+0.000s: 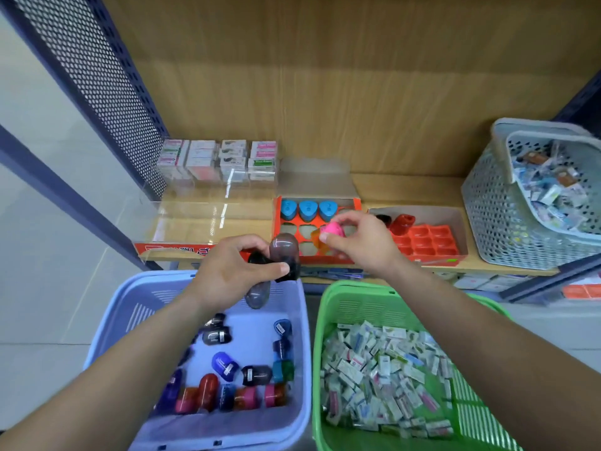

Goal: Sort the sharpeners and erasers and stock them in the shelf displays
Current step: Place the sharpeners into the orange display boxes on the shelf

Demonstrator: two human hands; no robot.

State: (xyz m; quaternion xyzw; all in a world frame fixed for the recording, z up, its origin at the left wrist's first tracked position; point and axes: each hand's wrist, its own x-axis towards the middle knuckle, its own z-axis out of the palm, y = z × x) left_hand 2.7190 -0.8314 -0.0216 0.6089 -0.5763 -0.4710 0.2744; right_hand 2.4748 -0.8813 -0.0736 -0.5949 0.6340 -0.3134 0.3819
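Stocking step, sharpeners. Right hand [357, 244] pinched a pink plastic sharpener [333, 229] between thumb and fingertips, just above the orange cardboard display tray [276, 222] on the shelf. Three blue triangular sharpeners [307, 209] filled its back row. Left hand [227, 271] clenched round a smoky-grey capsule sharpener [283, 248] plus black ones, over the lilac plastic basket [109, 320]. Next, likely: seat pink in an open cell. An orange translucent piece [316, 237] sat under the right fingers and may block. Wrapped erasers [383, 369] lay in the green plastic basket [320, 320].

Sharpener basket [156, 294] left of eraser basket [357, 304], before the shelf [406, 190]
On it, eraser boxes [218, 161] left of sharpener trays [426, 242].
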